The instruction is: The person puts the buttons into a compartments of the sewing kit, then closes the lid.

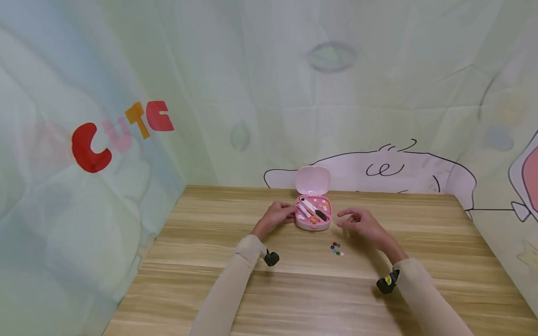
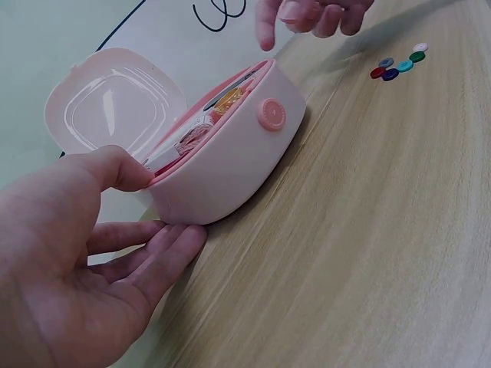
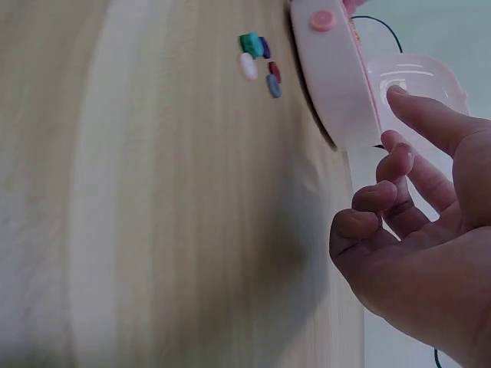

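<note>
A small pink sewing box [image 1: 313, 227] stands on the table, its translucent lid [image 1: 313, 179] raised at the back. Inside lie a long white tool with a black end [image 1: 320, 214], a shorter white piece [image 1: 303, 211] and several small coloured pieces. My left hand [image 1: 277, 214] holds the box's left side, thumb on the rim and fingertips low against the wall, as the left wrist view shows. To the right of the box, my right hand [image 1: 365, 227] hovers with loosely bent fingers and nothing in them. Several coloured buttons [image 2: 405, 67] lie on the tabletop in front of the box.
The wood-grain table [image 1: 294, 303] reaches back to a printed cloth [image 1: 252, 84] hanging behind it. Another cloth side bears the letters CUTE [image 1: 159, 116] on the left. A small black camera sits on each wrist.
</note>
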Demonstrator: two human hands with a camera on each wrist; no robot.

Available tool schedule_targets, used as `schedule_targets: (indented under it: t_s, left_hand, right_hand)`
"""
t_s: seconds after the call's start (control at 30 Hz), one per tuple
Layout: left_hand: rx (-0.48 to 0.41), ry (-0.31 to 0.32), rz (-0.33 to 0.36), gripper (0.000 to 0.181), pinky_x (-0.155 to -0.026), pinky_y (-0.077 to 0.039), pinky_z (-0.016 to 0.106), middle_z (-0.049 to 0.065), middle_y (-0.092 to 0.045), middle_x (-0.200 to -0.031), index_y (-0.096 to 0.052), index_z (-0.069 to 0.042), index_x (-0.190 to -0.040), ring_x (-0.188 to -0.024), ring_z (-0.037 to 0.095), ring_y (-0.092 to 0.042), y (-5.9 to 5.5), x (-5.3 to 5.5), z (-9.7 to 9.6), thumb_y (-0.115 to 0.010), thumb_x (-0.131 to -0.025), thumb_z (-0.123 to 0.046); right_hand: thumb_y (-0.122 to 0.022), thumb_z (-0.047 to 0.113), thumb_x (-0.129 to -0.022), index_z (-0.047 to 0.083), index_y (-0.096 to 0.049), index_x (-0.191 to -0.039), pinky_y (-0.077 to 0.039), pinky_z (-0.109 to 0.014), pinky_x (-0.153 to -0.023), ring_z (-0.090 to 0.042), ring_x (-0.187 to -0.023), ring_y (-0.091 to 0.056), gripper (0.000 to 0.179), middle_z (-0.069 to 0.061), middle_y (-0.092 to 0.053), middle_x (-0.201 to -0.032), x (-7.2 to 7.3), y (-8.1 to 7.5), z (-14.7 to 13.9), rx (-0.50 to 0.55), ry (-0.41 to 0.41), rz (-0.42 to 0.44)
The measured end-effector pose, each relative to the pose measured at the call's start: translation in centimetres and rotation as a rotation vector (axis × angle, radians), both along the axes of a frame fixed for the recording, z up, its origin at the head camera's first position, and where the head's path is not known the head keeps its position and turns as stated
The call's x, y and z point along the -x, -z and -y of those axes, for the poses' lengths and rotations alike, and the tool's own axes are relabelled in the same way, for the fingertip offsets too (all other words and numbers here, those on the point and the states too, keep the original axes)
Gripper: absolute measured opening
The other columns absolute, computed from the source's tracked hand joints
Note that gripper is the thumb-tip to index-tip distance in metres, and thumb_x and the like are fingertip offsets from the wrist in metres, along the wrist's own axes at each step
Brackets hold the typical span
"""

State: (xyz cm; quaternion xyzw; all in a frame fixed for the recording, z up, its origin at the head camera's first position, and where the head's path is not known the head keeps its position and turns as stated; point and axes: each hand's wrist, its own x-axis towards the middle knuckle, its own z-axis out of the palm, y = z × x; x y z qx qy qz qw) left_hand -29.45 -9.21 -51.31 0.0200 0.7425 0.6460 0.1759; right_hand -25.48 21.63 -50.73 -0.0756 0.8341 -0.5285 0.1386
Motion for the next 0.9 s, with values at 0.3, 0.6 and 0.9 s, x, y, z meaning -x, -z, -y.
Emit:
schedule_targets:
  t_s: [0.3,0.6,0.9]
  left_hand:
    - [0.003,-0.001,-0.004,0.034,-0.092,-0.061,0.034,0.021,-0.069,-0.116,-0.065,0.013,-0.125,-0.096,0.019,-0.068,0.4,0.1,0.1,-0.06,-0.105,-0.014]
    - [-0.004,0.002,-0.001,0.033,-0.09,-0.061,0.032,0.021,-0.069,-0.116,-0.064,0.013,-0.125,-0.096,0.018,-0.069,0.4,0.3,0.1,-0.059,-0.106,-0.014]
    - [-0.005,0.0,0.001,0.034,-0.091,-0.061,0.033,0.022,-0.069,-0.117,-0.064,0.013,-0.125,-0.096,0.018,-0.068,0.4,0.2,0.1,-0.06,-0.105,-0.014]
  right_hand:
    - [-0.076,0.021,-0.097,0.004,-0.069,-0.126,-0.046,-0.025,-0.059,-0.023,-0.076,-0.054,0.035,-0.009,-0.062,-0.084,-2.0,1.2,-1.0,-0.092,-0.147,-0.077]
    - [-0.079,0.019,-0.093,0.008,-0.076,-0.117,-0.043,-0.022,-0.058,-0.018,-0.073,-0.052,0.026,-0.002,-0.059,-0.079,-3.1,2.2,-0.9,-0.188,-0.184,-0.175]
    - [-0.078,0.015,-0.094,0.012,-0.08,-0.107,-0.045,-0.023,-0.061,-0.013,-0.073,-0.053,0.014,0.005,-0.062,-0.08,-3.5,2.8,-0.5,-0.235,-0.199,-0.302]
